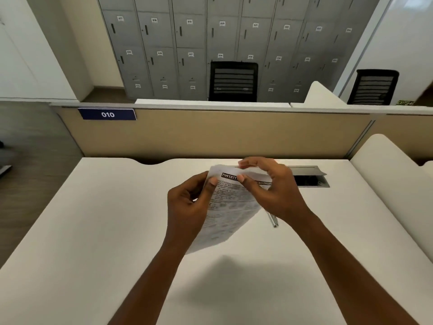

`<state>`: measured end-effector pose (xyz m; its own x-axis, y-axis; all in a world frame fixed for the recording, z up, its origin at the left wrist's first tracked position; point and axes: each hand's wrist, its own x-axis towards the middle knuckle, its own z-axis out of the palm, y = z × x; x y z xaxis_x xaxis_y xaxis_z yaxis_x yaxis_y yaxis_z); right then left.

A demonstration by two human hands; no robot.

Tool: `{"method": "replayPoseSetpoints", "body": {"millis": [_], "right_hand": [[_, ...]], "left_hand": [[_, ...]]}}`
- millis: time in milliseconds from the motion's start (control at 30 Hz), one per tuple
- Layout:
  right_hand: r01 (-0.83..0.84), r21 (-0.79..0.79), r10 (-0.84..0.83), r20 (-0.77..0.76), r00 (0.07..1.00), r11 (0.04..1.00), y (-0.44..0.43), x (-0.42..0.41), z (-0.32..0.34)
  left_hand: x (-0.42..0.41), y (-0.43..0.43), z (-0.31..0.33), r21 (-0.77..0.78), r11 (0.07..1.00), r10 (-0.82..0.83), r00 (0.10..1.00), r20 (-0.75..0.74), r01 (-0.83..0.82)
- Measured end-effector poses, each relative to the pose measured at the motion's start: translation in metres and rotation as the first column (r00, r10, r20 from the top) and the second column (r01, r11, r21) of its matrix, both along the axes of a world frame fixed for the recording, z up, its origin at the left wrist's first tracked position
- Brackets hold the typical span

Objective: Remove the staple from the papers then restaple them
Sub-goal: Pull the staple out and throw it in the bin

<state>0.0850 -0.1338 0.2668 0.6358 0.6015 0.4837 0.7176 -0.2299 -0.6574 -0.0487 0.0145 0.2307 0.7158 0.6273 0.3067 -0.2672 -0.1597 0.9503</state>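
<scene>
A printed set of papers (230,207) with a bold black heading is held up above the white desk (93,231). My left hand (187,207) grips the papers' left edge, thumb on the front. My right hand (271,188) pinches the top edge near the heading between thumb and fingers. The staple itself is too small to make out. A silver metal stapler (273,220) lies on the desk under my right wrist, mostly hidden; only its near end shows.
An open grey cable hatch (311,177) is set into the desk behind my right hand. A tan partition (210,134) with a blue "010" label (107,114) borders the far edge. A white side divider (386,174) rises at the right. Black chairs and grey lockers stand beyond.
</scene>
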Motion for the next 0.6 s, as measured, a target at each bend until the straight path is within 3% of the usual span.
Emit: {"method": "replayPoseSetpoints", "body": {"millis": [300, 600], "right_hand": [[-0.109, 0.035, 0.111, -0.058, 0.992, 0.993, 0.007, -0.012, 0.017], [-0.126, 0.036, 0.129, -0.134, 0.982, 0.991, 0.002, -0.024, 0.011]], "left_hand": [[-0.012, 0.006, 0.025, -0.124, 0.986, -0.105, 0.991, 0.079, 0.114], [-0.021, 0.004, 0.023, -0.177, 0.973, -0.141, 0.989, 0.044, 0.147]]}}
